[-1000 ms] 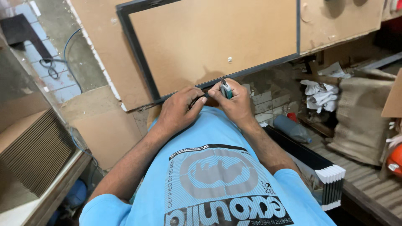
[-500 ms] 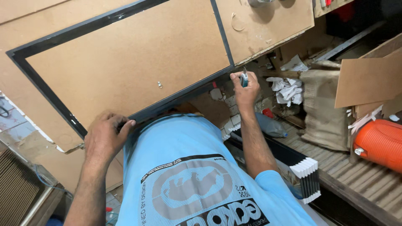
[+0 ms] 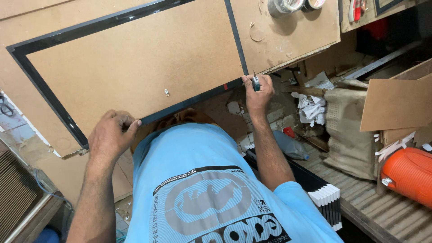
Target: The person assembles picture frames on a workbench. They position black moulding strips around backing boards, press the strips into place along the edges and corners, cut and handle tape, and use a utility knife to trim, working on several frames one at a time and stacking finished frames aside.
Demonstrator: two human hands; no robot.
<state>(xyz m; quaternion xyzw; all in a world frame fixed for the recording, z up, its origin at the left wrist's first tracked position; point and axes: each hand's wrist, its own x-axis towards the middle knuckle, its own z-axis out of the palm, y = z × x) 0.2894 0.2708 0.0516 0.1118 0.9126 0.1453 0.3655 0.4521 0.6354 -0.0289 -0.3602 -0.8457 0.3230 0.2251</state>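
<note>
While a large brown backing board (image 3: 135, 67) edged by a black frame (image 3: 40, 83) fills the upper left of the frame, its lower edge is gripped by the left hand (image 3: 110, 137) at lower left, the fingers (image 3: 130, 125) curled over the black rim. At centre right, a small metal tool (image 3: 255, 82) is clenched in the right hand (image 3: 258, 92) and pressed against the frame's lower right corner. A small metal hanger (image 3: 166, 92) is seen on the board. Tape rolls (image 3: 288, 5) sit on the brown surface (image 3: 292, 36) at the top, and an orange container (image 3: 407, 175) lies at lower right.
</note>
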